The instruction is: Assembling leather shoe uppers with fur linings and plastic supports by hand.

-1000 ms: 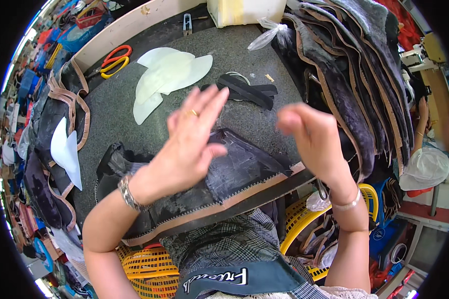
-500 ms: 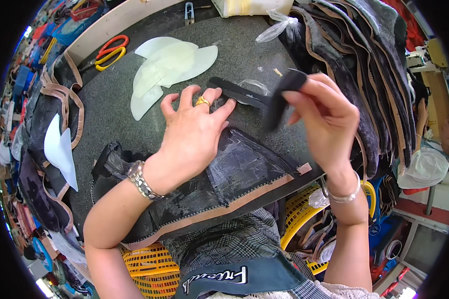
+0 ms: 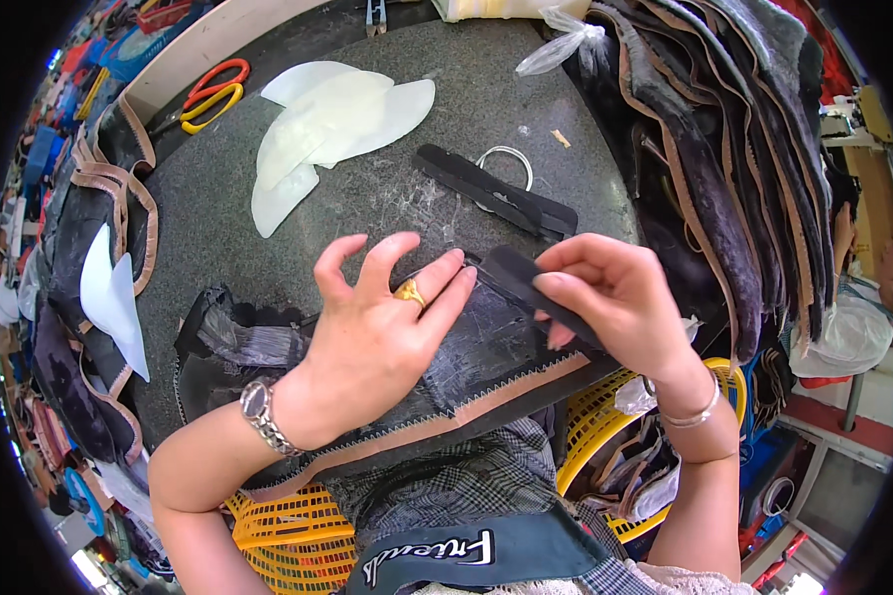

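My right hand [image 3: 620, 297] pinches a black strip [image 3: 511, 270] between thumb and fingers, holding it at the upper right edge of a dark boot-shaft-like piece [image 3: 496, 347]. That piece has a tan band with zigzag stitching along its near edge. My left hand [image 3: 367, 342] lies over it, fingers spread, its two nearest fingertips touching down beside the strip's left end. The hand hides part of the piece. Beyond my hands, more black strips [image 3: 476, 183] lie overlapping across a thin pale ring [image 3: 511, 154].
Pale, translucent curved sheets [image 3: 327, 119] lie on the dark table [image 3: 208, 213]. Red-and-yellow scissors [image 3: 208, 96] sit at the far left. Dark, tan-edged pieces hang in a stack [image 3: 704, 169] at the right. Yellow baskets [image 3: 293, 535] stand below the near edge.
My right hand has brought the strip down and left onto the edge of the dark piece. My left hand has left the loose strips and moved nearer, onto that piece.
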The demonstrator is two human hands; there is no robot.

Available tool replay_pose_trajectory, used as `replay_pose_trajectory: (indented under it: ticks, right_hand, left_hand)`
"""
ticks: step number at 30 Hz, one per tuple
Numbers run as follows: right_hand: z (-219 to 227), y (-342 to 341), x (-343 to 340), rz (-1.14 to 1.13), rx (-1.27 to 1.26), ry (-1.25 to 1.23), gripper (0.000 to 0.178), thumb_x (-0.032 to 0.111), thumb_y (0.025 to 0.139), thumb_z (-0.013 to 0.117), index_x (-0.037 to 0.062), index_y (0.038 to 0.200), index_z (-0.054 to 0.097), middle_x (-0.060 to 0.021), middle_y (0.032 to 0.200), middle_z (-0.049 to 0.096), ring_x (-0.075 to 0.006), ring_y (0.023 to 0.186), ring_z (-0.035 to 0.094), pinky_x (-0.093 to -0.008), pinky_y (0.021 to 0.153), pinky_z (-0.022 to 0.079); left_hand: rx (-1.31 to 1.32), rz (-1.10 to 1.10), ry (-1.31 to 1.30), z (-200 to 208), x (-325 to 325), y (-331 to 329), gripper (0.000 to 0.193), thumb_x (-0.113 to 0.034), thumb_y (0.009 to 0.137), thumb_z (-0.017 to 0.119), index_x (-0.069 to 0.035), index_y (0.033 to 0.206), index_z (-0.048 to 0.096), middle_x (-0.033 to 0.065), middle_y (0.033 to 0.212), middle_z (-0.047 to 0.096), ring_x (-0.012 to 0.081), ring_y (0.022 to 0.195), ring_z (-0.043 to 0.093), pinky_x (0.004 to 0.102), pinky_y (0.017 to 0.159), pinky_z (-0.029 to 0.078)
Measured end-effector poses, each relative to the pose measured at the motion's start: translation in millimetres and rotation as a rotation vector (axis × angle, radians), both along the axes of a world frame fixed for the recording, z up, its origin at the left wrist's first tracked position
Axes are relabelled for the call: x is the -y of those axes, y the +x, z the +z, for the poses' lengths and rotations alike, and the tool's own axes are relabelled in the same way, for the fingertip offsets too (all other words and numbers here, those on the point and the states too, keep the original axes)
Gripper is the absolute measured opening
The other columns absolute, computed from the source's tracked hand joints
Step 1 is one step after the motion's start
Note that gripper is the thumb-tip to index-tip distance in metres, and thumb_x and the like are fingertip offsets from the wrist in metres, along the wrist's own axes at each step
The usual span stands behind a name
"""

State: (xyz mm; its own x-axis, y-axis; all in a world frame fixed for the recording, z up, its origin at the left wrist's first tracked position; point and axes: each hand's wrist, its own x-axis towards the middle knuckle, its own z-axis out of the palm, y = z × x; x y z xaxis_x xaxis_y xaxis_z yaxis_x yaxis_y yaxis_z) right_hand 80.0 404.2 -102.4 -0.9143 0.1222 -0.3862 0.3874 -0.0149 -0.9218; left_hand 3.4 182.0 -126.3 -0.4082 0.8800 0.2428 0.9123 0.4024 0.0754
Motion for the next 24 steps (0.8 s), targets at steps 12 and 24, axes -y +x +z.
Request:
replay_pose_trajectory:
  ticks: [12,24]
  right_hand:
    - [-13.5,-16.7,3.1,0.074,0.19,0.018,0.019,0.012,0.095,0.062,-0.0073,0.093,0.062,-0.0106,0.074,0.068,-0.0109,0.059,0.066,-0.0224,0.047,0.052]
    - [-6.7,20.8,-9.4,-0.009,0.234,0.187,0.022,0.013,0.089,0.071,-0.0029,0.077,0.062,-0.0075,0.064,0.065,-0.0092,0.058,0.065,-0.023,0.049,0.052]
  left_hand:
    - [-0.105,-0.02,0.039,-5.7,-1.0,5.9,0.024,-0.013,0.079,0.061,-0.01,0.1,0.071,-0.0005,0.13,0.06,0.023,0.119,0.045,0.0497,0.103,0.023]
    - [-0.065,-0.042,-0.052,-3.2,-6.2,6.1,0.044,-0.013,0.077,0.06,-0.013,0.121,0.064,0.0006,0.129,0.059,0.022,0.121,0.046,0.0533,0.107,0.018]
